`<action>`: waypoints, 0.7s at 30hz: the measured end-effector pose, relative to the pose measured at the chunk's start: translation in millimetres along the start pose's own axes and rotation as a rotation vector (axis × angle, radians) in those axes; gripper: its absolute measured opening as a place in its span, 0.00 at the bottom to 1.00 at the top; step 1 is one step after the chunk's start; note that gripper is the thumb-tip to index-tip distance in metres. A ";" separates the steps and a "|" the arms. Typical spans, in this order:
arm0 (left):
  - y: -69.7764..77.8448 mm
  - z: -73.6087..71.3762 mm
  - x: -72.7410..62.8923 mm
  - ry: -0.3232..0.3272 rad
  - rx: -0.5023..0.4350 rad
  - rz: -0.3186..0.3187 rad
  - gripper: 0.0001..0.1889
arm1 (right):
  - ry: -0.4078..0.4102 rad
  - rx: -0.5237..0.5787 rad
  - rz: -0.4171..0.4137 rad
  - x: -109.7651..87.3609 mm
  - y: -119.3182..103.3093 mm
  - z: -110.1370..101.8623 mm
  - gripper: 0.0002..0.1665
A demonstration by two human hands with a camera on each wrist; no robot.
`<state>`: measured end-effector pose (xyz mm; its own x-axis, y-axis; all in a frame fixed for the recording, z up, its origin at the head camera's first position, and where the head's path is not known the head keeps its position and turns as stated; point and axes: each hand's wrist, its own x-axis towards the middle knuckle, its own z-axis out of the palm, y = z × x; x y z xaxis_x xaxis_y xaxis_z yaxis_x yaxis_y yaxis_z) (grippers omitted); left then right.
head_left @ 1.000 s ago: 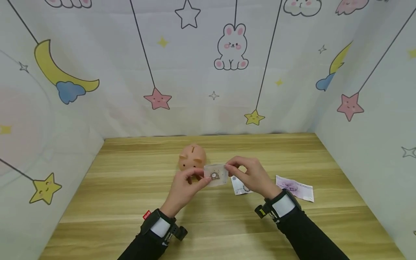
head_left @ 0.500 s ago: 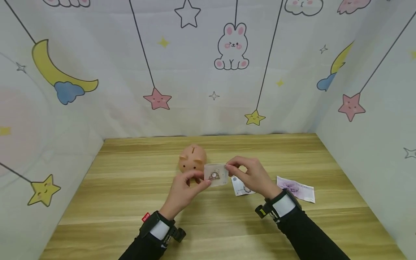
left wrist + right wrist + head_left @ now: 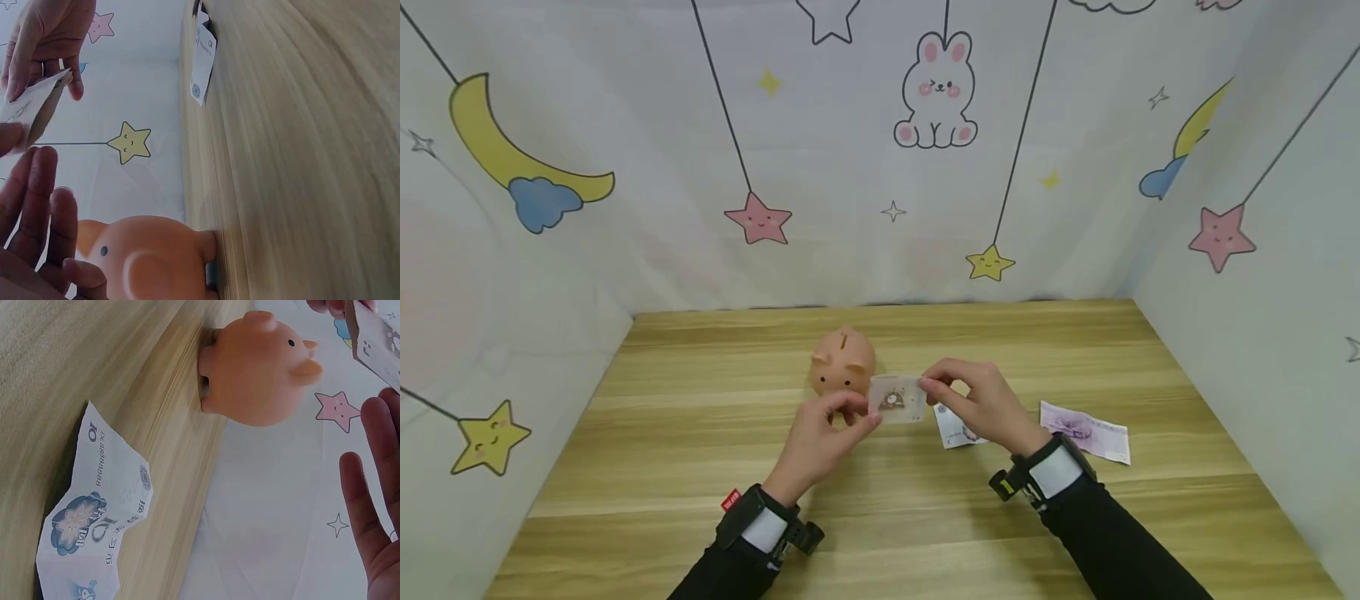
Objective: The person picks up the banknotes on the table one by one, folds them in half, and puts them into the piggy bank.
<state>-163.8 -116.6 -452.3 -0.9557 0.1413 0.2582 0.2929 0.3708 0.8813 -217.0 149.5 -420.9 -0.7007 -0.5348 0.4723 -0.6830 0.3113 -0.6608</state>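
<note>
A small pale piece of paper (image 3: 897, 399), printed with a cartoon animal, is held off the table between both hands. My left hand (image 3: 822, 443) pinches its left edge, and my right hand (image 3: 988, 406) pinches its upper right corner. In the left wrist view the paper (image 3: 39, 107) looks folded, with its layers apart at one side. Just behind the left fingers stands an orange piggy bank (image 3: 842, 362), facing me, a slot in its back. Below the right hand lies a bluish play banknote (image 3: 955, 427), partly hidden; the right wrist view shows "10" on it.
A purple play banknote (image 3: 1088, 433) lies on the wooden table (image 3: 910, 525) to the right, beyond the right wrist. Pale cartoon-printed cloth (image 3: 850, 275) hangs behind and at both sides of the table. Each wrist wears a strapped camera.
The head view has tilted slightly, so the backdrop and table sit a little higher. Both hands keep their pinch on the paper, which is almost still.
</note>
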 end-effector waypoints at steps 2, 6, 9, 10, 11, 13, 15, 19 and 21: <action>-0.5 -0.1 0.6 -0.004 0.006 -0.012 0.07 | -0.004 0.002 0.009 0.3 -0.4 -0.7 0.07; -0.2 0.8 1.8 0.020 0.002 0.010 0.09 | -0.009 0.000 0.010 1.6 0.8 -1.3 0.08; 1.3 2.6 2.5 0.051 0.001 0.045 0.07 | -0.010 0.000 0.003 2.6 1.0 -1.5 0.07; 1.7 3.3 2.8 0.063 0.004 0.054 0.06 | -0.012 0.001 0.004 2.7 1.2 -1.3 0.07; 1.8 4.0 3.0 0.073 0.008 0.059 0.05 | -0.014 0.001 0.004 2.8 1.4 -1.1 0.07; 2.5 5.0 3.2 0.092 0.021 0.069 0.04 | -0.021 -0.001 0.007 2.8 1.4 -0.6 0.06; 3.5 5.0 3.2 0.102 0.031 0.072 0.04 | -0.024 -0.005 0.006 2.9 1.0 -0.2 0.06; 4.1 4.0 2.7 0.077 0.027 0.059 0.05 | -0.029 -0.016 -0.003 2.1 -0.5 0.5 0.06; 4.2 3.1 2.1 0.055 0.021 0.039 0.06 | -0.030 -0.019 -0.008 1.2 -1.2 0.9 0.06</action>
<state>-164.5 -111.8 -449.2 -0.9434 0.1056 0.3144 0.3303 0.3852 0.8617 -216.9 147.7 -420.0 -0.6886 -0.5608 0.4598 -0.6927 0.3211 -0.6458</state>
